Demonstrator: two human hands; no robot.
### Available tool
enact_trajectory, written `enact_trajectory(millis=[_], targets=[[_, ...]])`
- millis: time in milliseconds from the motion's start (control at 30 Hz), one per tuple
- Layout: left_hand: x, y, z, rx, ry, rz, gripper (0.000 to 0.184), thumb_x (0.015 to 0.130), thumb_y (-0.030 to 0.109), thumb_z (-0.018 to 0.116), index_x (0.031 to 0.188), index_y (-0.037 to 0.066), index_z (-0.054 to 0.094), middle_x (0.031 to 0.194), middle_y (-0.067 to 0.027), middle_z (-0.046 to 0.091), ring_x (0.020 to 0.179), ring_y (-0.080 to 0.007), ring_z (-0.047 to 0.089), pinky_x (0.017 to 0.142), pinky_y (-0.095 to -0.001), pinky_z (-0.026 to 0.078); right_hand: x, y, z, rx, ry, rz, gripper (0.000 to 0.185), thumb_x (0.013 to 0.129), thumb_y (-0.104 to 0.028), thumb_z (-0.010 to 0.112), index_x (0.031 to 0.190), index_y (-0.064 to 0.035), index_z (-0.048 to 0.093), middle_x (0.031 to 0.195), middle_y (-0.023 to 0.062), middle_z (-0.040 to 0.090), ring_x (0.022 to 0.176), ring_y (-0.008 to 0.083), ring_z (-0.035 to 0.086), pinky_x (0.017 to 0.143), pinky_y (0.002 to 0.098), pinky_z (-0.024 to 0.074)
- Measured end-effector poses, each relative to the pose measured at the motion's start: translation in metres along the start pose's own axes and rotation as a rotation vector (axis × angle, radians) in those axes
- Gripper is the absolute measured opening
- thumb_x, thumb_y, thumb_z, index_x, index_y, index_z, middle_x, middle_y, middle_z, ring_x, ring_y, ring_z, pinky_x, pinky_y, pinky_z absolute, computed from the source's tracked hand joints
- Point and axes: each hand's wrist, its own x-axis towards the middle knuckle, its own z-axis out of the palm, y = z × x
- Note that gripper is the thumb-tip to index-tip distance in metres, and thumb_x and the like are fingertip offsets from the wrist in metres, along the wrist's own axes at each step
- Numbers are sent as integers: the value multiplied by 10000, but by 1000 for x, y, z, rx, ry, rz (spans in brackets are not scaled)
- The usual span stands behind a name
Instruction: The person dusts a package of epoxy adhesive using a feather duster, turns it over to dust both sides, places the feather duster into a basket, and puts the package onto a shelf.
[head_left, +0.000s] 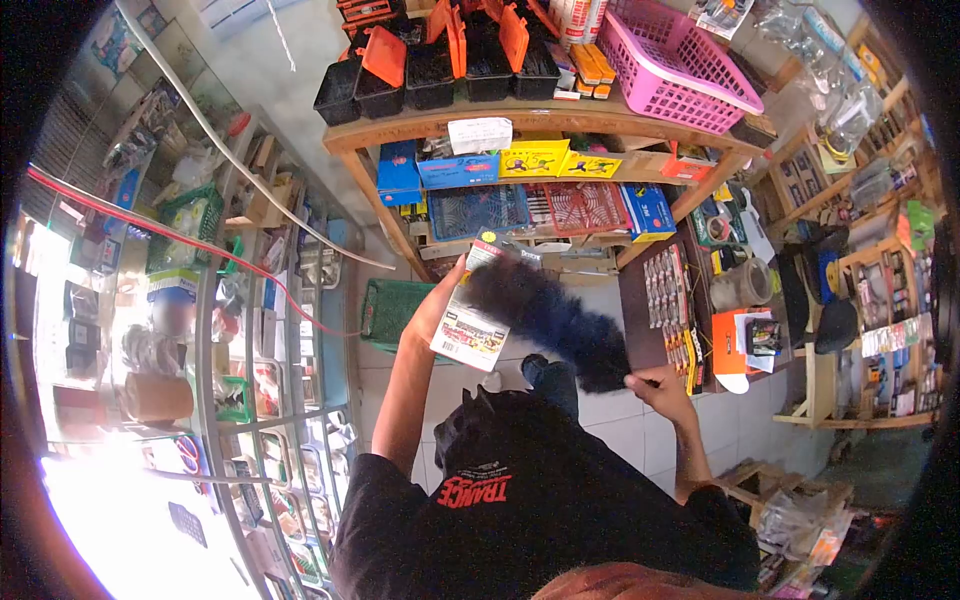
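My left hand (438, 303) grips a printed white-and-red package (468, 340) by its left edge and holds it up, tilted, in front of me. Closed around the near end of a dark, fluffy duster (575, 330) is my right hand (660, 394). The duster stretches up and left from that hand, and its far end covers the upper right part of the package. Its handle is mostly hidden.
Ahead stands a wooden shelf (640, 112) with black bins (430, 85), a pink basket (680, 80) and small boxes. A green crate (388, 312) sits below, to the left. Metal-framed shelving (205, 400) lines the left; stocked racks stand at the right.
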Motion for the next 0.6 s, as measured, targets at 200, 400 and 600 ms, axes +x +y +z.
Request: enact_trajectory(millis=[200, 400, 600], targets=[[-5, -1, -8, -42, -151, -31, 587, 974, 499, 448, 1331, 34, 479, 1237, -145, 592, 1072, -243, 614, 917, -411, 514, 2, 3, 10, -40, 57, 7, 420, 929, -223, 625, 600, -22, 459, 539, -53, 368, 528, 46, 332, 468, 265, 271], [-3, -14, -12, -159, -100, 24, 592, 1007, 492, 337, 1365, 36, 455, 1271, -139, 577, 1112, -261, 591, 973, -391, 475, 7, -2, 20, 51, 155, 12, 413, 930, -206, 620, 606, -23, 442, 539, -64, 348, 526, 44, 321, 465, 261, 265], [-9, -17, 5, -94, 49, 111, 655, 979, 560, 345, 1393, 60, 426, 1383, -140, 487, 1231, -276, 499, 1067, -404, 383, 7, 1, 22, -25, 108, -12, 397, 930, -211, 626, 612, -25, 480, 536, -61, 378, 524, 38, 353, 463, 260, 277]])
